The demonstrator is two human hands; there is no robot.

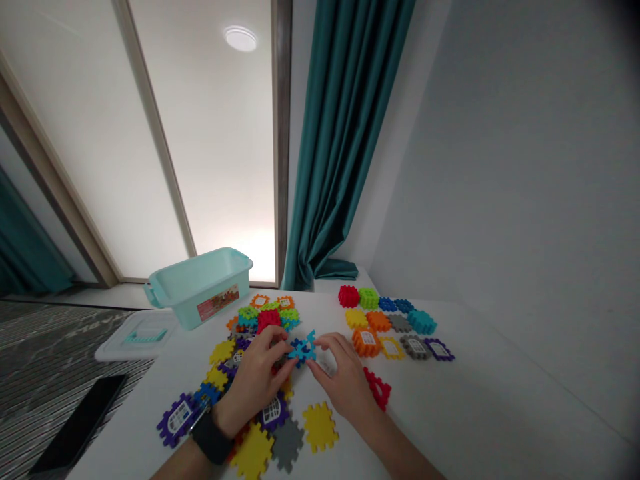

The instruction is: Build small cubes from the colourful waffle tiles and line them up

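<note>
My left hand (260, 367), with a black watch on its wrist, pinches a blue notched building tile (299, 351) over the middle of the table. From the other side, my right hand (341, 370) grips a light blue notched tile (312, 340) between thumb and fingers. The two tiles touch, but whether they interlock I cannot tell. Under and around my left hand lies a loose pile of tiles, including a purple window tile (274, 412) and a red tile (269, 320). A red frame tile (378, 388) lies beside my right wrist, partly hidden by it.
Sorted stacks, such as a red stack (349, 296) and an orange window stack (366, 342), stand at the right of the white table (430, 413). A mint plastic bin (200, 283), its lid (137, 335) and a black phone-like slab (80, 423) are on the left.
</note>
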